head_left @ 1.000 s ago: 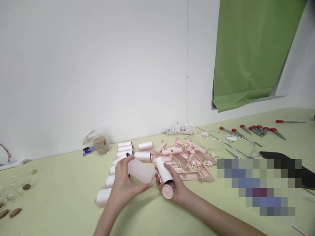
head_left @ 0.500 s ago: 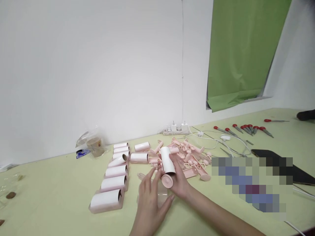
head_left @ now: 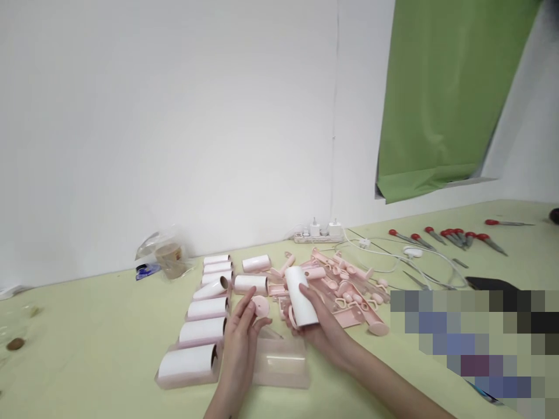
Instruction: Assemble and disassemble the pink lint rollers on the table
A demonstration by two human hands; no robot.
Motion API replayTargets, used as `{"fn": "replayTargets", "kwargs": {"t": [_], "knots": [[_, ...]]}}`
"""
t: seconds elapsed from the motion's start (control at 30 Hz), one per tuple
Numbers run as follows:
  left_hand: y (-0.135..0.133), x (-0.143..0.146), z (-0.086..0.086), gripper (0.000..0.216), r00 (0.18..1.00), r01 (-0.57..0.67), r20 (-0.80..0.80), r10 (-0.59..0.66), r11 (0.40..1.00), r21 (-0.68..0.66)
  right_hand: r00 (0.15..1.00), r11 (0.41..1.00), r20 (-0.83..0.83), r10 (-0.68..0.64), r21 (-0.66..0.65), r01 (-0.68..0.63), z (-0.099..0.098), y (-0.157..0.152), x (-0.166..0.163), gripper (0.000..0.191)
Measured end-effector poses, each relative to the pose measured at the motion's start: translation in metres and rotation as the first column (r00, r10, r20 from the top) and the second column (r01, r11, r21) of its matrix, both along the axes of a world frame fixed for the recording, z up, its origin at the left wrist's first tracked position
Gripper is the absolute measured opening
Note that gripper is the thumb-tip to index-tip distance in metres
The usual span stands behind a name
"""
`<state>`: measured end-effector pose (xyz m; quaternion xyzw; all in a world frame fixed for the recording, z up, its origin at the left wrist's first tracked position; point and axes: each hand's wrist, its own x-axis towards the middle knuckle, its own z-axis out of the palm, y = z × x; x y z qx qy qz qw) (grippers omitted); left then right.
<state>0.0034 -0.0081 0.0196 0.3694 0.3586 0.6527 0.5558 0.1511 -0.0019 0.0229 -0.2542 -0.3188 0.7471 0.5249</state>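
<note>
White paper roll [head_left: 302, 296] aslant; pink round cap [head_left: 261, 306] just beside

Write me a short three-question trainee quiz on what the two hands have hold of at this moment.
1. True or false: the right hand holds a white roll.
2. What does the left hand pinch at its fingertips? A) a spoon B) a round pink cap C) a marker pen
3. Fill in: the clear pink cover lies flat on the green ____, in neither hand's grip.

Key: 1 true. 2 B. 3 table.
</note>
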Motion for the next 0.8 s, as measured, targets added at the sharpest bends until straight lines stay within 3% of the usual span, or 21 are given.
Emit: {"fn": "replayTargets", "kwargs": {"t": [0.1, 0.17, 0.43, 0.63, 0.8], "knots": [[0.001, -0.006, 0.003, 0.037, 0.996, 0.016, 0.088, -0.015, 1.000, -0.006, 0.897, 0.975, 0.422, 0.136, 0.106, -0.197, -0.004, -0.005, 0.000, 0.039], [0.000, -0.005, 0.003, 0.033, 0.994, 0.060, 0.088, -0.060, 0.998, 0.003, 0.827, 0.951, 0.541, 0.154, 0.145, -0.272, -0.005, -0.008, -0.001, 0.041], [-0.003, 0.007, 0.006, 0.026, 0.999, -0.033, 0.003, 0.033, 0.999, -0.001, 0.767, 0.931, 0.627, 0.135, 0.186, -0.315, -0.001, -0.010, -0.002, 0.037], [-0.008, 0.005, 0.005, 0.036, 0.953, 0.025, -0.304, 0.003, 0.996, 0.089, 0.733, 0.918, 0.666, 0.135, 0.194, -0.346, -0.009, -0.010, -0.003, 0.032], [-0.015, 0.002, 0.011, 0.038, 0.851, 0.124, -0.524, -0.021, 0.979, 0.162, 0.785, 0.906, 0.608, 0.121, 0.254, -0.337, -0.002, -0.013, -0.003, 0.030]]}}
